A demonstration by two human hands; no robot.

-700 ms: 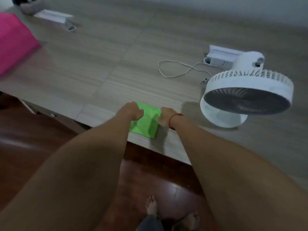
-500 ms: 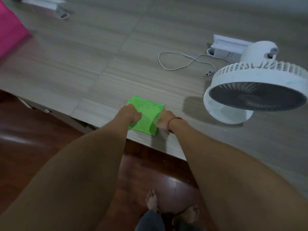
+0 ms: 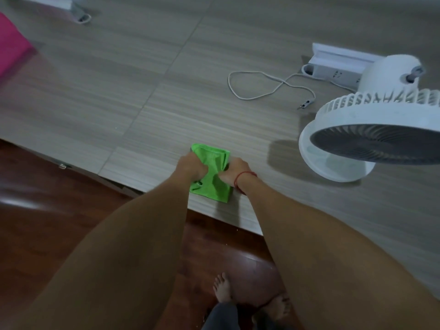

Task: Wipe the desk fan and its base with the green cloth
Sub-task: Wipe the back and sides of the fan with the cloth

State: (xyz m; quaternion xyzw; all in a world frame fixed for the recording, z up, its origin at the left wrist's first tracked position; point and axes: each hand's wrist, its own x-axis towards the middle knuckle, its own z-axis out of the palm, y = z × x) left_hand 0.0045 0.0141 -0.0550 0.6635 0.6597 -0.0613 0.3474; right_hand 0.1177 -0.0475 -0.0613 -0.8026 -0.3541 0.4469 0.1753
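In the head view, the green cloth (image 3: 212, 173) lies near the front edge of the counter (image 3: 142, 96), in the middle of the frame. Before, it was flat and folded; now it is bunched up. The left hand (image 3: 191, 168) and the right hand (image 3: 234, 172) each have a grip clamped tight on the green cloth, squeezing it between them. The desk fan (image 3: 378, 136) stands well apart at the right, untouched, on its base (image 3: 333, 167). A white cord (image 3: 262, 85) lies behind it. The camera view has shifted a little.
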